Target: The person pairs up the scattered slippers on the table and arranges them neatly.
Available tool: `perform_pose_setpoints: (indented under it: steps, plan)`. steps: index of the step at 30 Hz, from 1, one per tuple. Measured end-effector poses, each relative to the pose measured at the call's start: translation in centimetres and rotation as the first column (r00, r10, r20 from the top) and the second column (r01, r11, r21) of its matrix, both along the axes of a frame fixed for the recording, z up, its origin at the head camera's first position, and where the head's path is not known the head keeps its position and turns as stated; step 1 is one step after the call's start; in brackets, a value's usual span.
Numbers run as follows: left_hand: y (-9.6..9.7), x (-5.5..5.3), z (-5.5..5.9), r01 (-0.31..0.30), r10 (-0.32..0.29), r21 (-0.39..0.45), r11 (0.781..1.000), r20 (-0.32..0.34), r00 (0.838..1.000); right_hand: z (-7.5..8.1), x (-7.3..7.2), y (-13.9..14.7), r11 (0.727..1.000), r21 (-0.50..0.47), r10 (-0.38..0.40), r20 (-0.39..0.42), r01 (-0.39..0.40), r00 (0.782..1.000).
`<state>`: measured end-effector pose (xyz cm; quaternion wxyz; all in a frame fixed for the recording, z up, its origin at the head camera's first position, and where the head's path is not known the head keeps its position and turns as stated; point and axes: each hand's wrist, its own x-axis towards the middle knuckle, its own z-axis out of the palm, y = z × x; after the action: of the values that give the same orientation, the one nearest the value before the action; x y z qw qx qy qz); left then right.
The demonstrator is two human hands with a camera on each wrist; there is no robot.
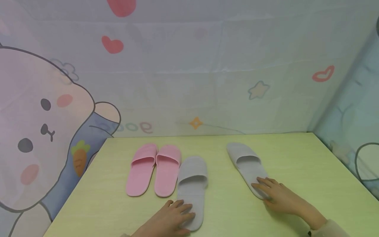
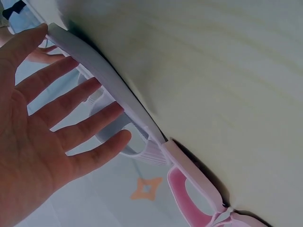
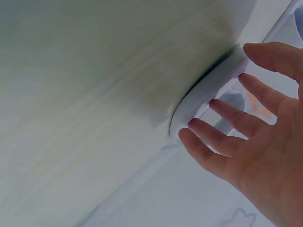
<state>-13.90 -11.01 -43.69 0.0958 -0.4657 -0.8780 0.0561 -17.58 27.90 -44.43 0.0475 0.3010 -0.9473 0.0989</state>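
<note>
In the head view, a grey slipper [image 1: 193, 168] lies toe-away in the middle of the table, and the fingers of my left hand [image 1: 168, 219] rest on its heel end. Spread fingers of that left hand [image 2: 61, 127] show in the left wrist view, their tips at the slipper's sole [image 2: 102, 68]. A second grey slipper [image 1: 242, 152] lies turned at an angle to the right. My right hand [image 1: 281, 197] touches its heel with fingers loosely extended. From the right wrist, the right hand's [image 3: 255, 137] fingertips meet the slipper's edge [image 3: 206, 90].
A pair of pink slippers, left one [image 1: 140, 176] and right one [image 1: 165, 176], lies side by side left of the middle grey slipper. The pale green table [image 1: 219, 210] is backed by a printed cloth [image 1: 183, 65] with a cartoon bear [image 1: 44, 125].
</note>
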Motion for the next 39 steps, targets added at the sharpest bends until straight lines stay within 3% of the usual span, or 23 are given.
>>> perform_pose_setpoints:
  steps: [9,15,20,31,39]
  plan:
    - [0.15,0.07,0.45,-0.002,0.002,-0.004,1.0,0.013,1.0,0.0,-0.71,0.36,0.998,0.023,0.059,-0.057,-0.058,0.997]
    - [0.22,0.12,0.81,-0.016,0.018,-0.017,1.0,0.07,0.997,0.09,-0.86,0.38,0.997,0.008,0.076,-0.03,-0.076,0.997]
    - [0.2,0.12,0.67,-0.019,0.019,-0.01,1.0,0.067,0.998,-0.11,-0.92,0.4,0.996,0.022,0.087,-0.038,-0.087,0.995]
    - [0.29,-0.11,0.47,-0.032,0.033,-0.012,0.999,0.094,0.995,-0.41,-0.88,0.23,0.997,0.034,0.075,-0.055,-0.074,0.996]
    - [0.45,-0.07,0.66,-0.061,0.065,-0.029,0.998,0.163,0.984,-0.36,-0.64,-0.13,0.997,0.03,0.072,-0.039,-0.071,0.997]
